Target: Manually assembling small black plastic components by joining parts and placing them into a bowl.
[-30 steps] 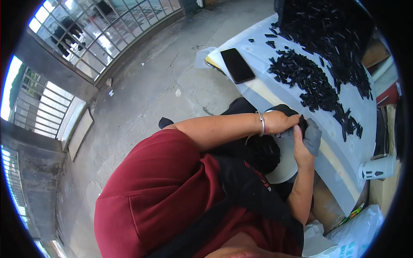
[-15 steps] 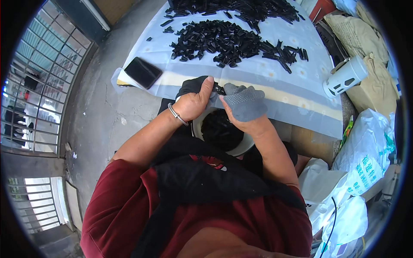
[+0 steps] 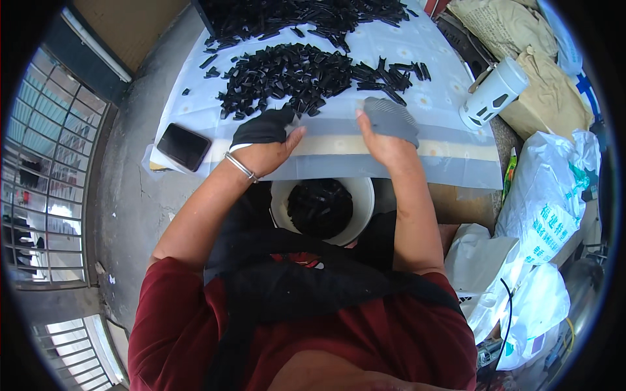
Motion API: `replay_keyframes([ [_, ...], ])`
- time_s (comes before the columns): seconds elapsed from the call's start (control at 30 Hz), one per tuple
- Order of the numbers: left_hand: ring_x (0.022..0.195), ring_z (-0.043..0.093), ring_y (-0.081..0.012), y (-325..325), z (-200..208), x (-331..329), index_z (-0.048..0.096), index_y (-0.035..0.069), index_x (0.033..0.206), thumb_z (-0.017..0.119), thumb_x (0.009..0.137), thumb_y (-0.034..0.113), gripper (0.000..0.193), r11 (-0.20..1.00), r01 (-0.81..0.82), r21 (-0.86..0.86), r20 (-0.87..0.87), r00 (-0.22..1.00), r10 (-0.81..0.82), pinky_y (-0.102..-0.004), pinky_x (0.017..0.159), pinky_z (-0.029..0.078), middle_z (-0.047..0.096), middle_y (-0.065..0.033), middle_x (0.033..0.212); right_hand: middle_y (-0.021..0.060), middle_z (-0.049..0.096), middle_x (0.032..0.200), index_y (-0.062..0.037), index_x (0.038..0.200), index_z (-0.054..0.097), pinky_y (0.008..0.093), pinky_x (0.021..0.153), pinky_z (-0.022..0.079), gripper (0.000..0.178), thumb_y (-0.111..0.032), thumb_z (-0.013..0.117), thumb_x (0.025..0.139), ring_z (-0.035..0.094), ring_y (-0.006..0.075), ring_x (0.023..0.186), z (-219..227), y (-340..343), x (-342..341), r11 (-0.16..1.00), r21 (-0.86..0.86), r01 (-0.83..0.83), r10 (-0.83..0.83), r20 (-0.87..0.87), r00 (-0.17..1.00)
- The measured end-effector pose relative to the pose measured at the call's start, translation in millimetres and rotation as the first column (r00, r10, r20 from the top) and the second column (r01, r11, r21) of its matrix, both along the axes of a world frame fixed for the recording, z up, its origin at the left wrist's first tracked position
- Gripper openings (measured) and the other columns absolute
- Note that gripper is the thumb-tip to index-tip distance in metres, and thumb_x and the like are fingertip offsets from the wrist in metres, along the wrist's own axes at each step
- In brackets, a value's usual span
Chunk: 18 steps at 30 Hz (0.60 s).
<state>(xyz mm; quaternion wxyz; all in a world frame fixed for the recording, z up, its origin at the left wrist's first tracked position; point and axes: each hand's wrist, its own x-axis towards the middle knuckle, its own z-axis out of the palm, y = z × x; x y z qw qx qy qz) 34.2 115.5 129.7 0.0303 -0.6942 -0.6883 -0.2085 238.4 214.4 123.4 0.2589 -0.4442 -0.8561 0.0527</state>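
Observation:
My left hand [image 3: 267,135], in a black glove with a bare thumb, reaches over the table's front edge to a pile of short black plastic pieces [image 3: 280,78]. Its thumb stands off from the fingers, whose tips partly hide against the black pile. To its right, my right hand [image 3: 389,129] wears a grey dotted glove, thumb bare and apart from the fingers. Just beyond its fingers lie several longer, slim black pieces [image 3: 383,79]. Nothing shows in either hand. Below and between my forearms, a white bucket [image 3: 363,203] holds more black pieces [image 3: 319,208].
A dark phone [image 3: 184,147] lies at the table's left front corner. A larger heap of black pieces [image 3: 287,18] covers the far end. On the right stand a white cup with dark cutouts [image 3: 494,93], brown sacks [image 3: 541,88] and white plastic bags [image 3: 544,202].
My hands, together over the bucket around a small black piece, have parted and moved forward to the table. That piece no longer shows in them. The bucket is now in fuller view.

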Motion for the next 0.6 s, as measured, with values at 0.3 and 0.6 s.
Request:
replay_keyframes([
  [0.3,0.092,0.059,-0.0281,160,-14,7,0.054,0.008,0.111,0.046,0.079,0.010,0.034,0.988,0.063,-0.140,-0.166,0.982,-0.086,-0.0364,0.078,0.048,0.059,-0.0171,0.104,0.0161,0.061,0.091,-0.0080,0.098,0.058,0.0421,0.073,0.047,0.022,-0.017,0.053,0.079,0.058,0.0325,0.086,-9,63,13,0.967,0.065,0.246,-0.254,0.285,0.924],
  [0.6,0.081,0.060,-0.0308,103,0,22,0.062,0.007,0.095,0.053,0.072,0.007,0.025,0.956,0.284,-0.069,-0.151,0.945,-0.292,-0.0377,0.072,0.048,0.062,-0.0166,0.088,0.0158,0.059,0.085,-0.0059,0.089,0.057,0.0436,0.072,0.046,0.016,-0.018,0.054,0.079,0.057,0.0329,0.084,-5,29,25,0.992,-0.043,0.119,-0.102,0.289,0.952],
])
